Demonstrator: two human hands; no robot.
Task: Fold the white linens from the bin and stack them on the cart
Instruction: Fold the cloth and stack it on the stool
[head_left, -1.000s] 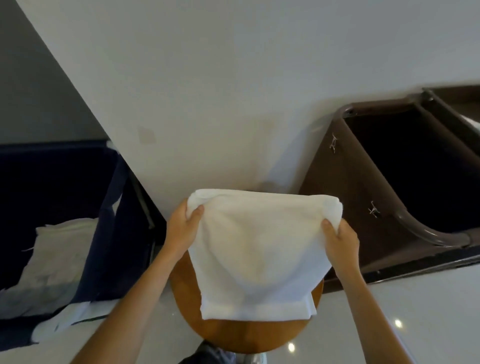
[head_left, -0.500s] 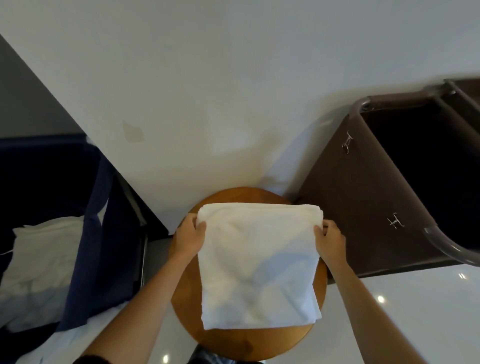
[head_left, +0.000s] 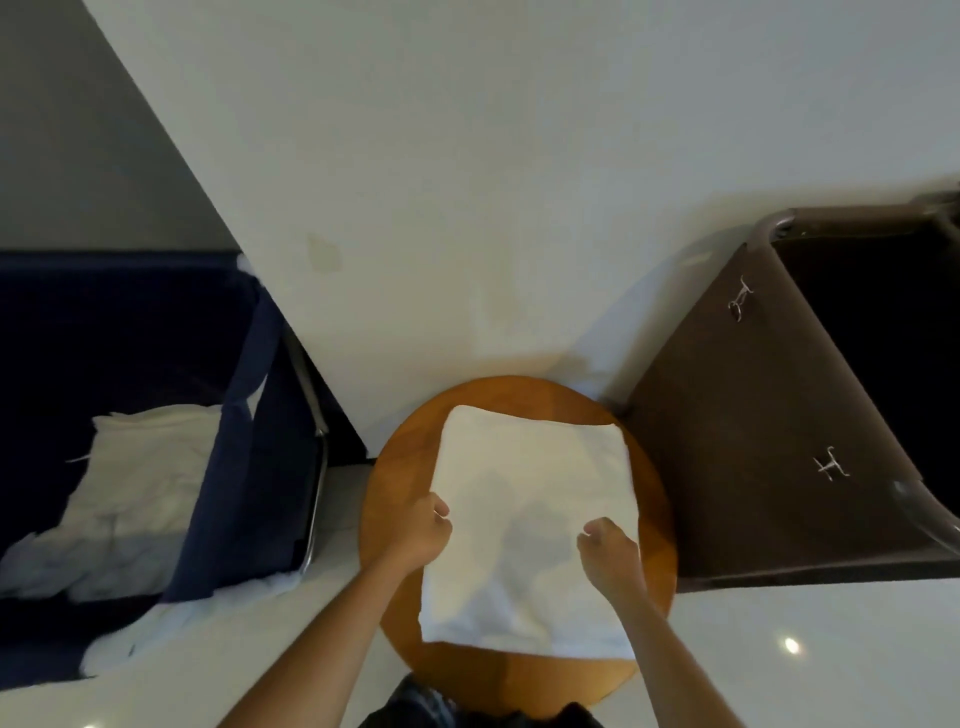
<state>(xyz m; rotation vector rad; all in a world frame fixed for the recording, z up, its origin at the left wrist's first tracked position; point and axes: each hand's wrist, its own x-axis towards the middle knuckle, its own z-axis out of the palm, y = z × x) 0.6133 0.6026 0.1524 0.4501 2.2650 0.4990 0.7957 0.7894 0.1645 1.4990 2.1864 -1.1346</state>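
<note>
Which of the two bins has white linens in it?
The navy blue bin on the left; crumpled white linens lie inside. The brown bin on the right shows only a dark interior.

The head camera looks steeply down, close over the round table (head_left: 402, 467), facing the wall (head_left: 467, 156).

Plain white linen (head_left: 530, 519) on an orange-brown table (head_left: 400, 467); at nine o'clock a navy bin (head_left: 249, 467) with white linens (head_left: 140, 493); at three o'clock a dark brown cart (head_left: 753, 441); wall (head_left: 467, 156) off-white
</note>
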